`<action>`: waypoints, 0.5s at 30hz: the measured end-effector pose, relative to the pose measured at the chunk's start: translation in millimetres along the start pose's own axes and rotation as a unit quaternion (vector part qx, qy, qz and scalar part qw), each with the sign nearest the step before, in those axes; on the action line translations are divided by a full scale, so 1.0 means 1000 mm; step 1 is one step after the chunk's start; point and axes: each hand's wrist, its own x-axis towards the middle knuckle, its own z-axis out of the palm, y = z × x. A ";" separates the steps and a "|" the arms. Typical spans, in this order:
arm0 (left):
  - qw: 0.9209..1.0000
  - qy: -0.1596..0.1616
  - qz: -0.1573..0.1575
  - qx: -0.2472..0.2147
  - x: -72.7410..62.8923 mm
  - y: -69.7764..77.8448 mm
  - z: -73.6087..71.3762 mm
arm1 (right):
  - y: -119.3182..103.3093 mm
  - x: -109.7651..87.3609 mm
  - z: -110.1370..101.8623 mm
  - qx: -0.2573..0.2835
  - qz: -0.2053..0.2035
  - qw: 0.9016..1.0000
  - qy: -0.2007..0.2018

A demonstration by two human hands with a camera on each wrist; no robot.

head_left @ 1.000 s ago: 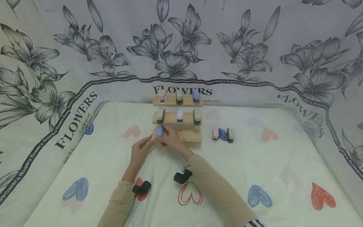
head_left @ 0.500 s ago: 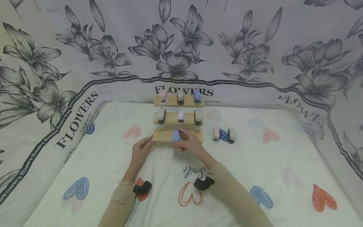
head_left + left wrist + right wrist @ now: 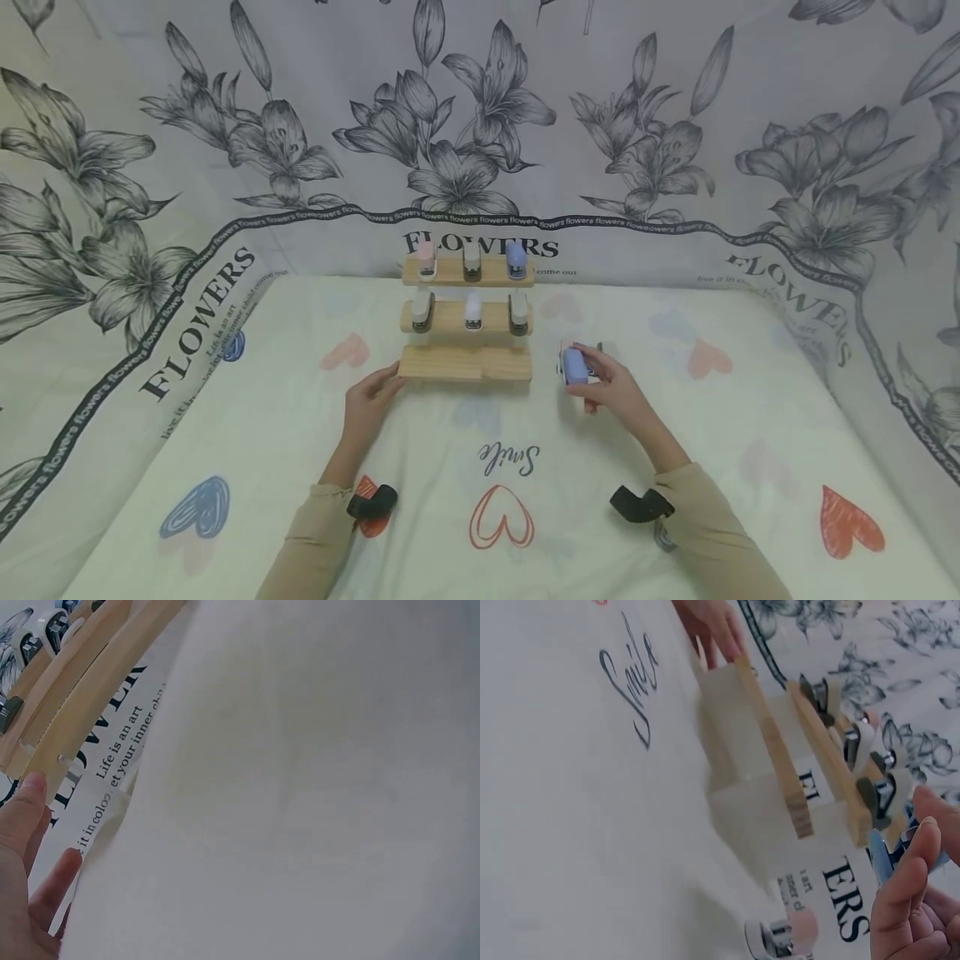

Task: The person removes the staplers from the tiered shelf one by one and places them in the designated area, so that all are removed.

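My right hand [image 3: 611, 387] holds a blue mini stapler [image 3: 576, 367] between thumb and fingers, just right of a wooden tiered rack [image 3: 465, 364]. The right wrist view shows the stapler's blue edge [image 3: 881, 855] between the fingers. Behind it, a pink mini stapler on the cloth is mostly hidden in the head view; its pink top [image 3: 804, 930] shows in the right wrist view. My left hand [image 3: 369, 404] grips the left end of the rack's lowest shelf, thumb on the wood [image 3: 56, 757]. That lowest shelf is bare.
Mini staplers stand in threes on the two upper shelves, including a pink one [image 3: 427, 258], a blue one [image 3: 517, 258] and a lilac one [image 3: 472, 310]. A dark-based stapler beside the right hand is mostly hidden. A flower-printed curtain [image 3: 645, 100] rises behind the heart-printed cloth [image 3: 420, 517].
My right hand has carried the blue stapler from the left of the lowest shelf, rightward off the rack, to above the cloth by the pink stapler. The left hand stays at the rack's end.
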 end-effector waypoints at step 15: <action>0.999 0.010 0.006 0.034 0.001 -0.001 -0.001 | 0.023 -0.011 -0.083 -0.013 0.044 0.998 0.050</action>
